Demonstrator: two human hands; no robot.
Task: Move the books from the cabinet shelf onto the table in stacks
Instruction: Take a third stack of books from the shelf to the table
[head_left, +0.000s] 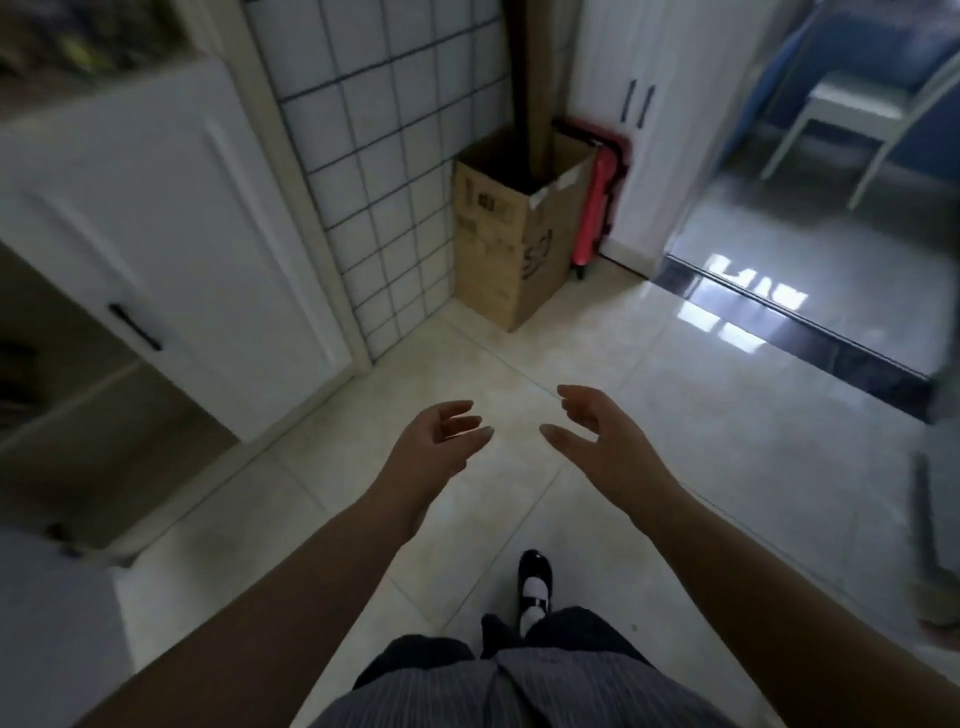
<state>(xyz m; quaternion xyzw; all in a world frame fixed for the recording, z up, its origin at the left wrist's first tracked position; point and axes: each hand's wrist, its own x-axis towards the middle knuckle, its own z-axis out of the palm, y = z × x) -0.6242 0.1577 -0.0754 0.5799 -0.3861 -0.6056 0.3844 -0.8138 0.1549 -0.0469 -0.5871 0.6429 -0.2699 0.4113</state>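
Head view of a person standing on a tiled floor, both arms extended forward. The left hand and right hand are open, palms turned toward each other with fingers loosely spread, and neither holds anything. A white cabinet with an open door stands at left; its dark interior is blurred, and no books can be made out there. No table appears in view. A cardboard box and a red suitcase stand against the far wall. Progress cannot be judged from stacks; with both hands empty, this appears to be a transit between cabinet and table.
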